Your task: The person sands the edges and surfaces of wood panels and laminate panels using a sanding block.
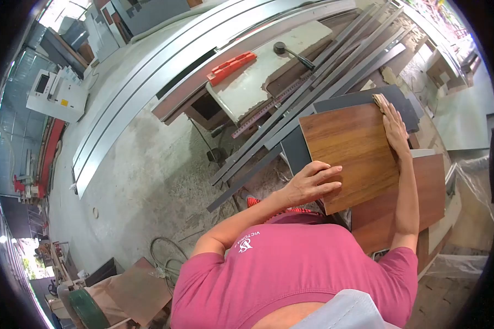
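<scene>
A square wood-grain board (348,151) lies in front of me, on top of a dark grey panel (297,153). My left hand (313,183) rests on the board's lower left part, its fingers spread over the surface. At the upper right edge is my right hand (394,125), with its fingers together and stretched along the edge. A small tan bit shows at its fingertips; its kind is too small to tell. Below the board, a reddish-brown wood panel (398,192) sticks out.
Long grey metal strips (313,90) lie left of the board. Beyond them is a machine table (291,46) with a red-orange piece (231,68) and a black-knobbed lever (293,55). Silver rails (142,90) curve across the left. A cable (167,255) lies on the floor.
</scene>
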A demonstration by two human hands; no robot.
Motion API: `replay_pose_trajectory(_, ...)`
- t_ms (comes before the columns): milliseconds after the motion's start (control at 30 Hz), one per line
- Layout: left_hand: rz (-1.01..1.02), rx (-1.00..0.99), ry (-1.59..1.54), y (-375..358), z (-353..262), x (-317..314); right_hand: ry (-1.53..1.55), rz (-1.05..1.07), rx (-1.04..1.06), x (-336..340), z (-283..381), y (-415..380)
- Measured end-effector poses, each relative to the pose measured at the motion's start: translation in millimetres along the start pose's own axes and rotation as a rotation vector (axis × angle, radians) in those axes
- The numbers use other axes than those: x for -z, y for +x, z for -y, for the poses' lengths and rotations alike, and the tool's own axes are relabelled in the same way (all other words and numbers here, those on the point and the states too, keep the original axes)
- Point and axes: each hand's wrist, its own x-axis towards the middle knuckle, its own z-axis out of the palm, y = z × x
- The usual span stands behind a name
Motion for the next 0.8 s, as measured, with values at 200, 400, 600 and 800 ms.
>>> replay_pose_trajectory(200,-0.144,0.011,-0.023,14,-3,18,0.937,0.214,0.024,91,59,-81)
replay_pose_trajectory(400,-0.203,0.020,-0.040,28,0,37,1.449,-0.014,-0.034,109,29,-167)
replay_pose_trajectory(600,-0.420,0.196,-0.476,60,-20,68,1.642,-0.065,0.016,97,30,-142)
replay_pose_trajectory(800,-0.758,0.690,-1.183,45,-28,118,1.764,0.073,0.096,83,70,-100)
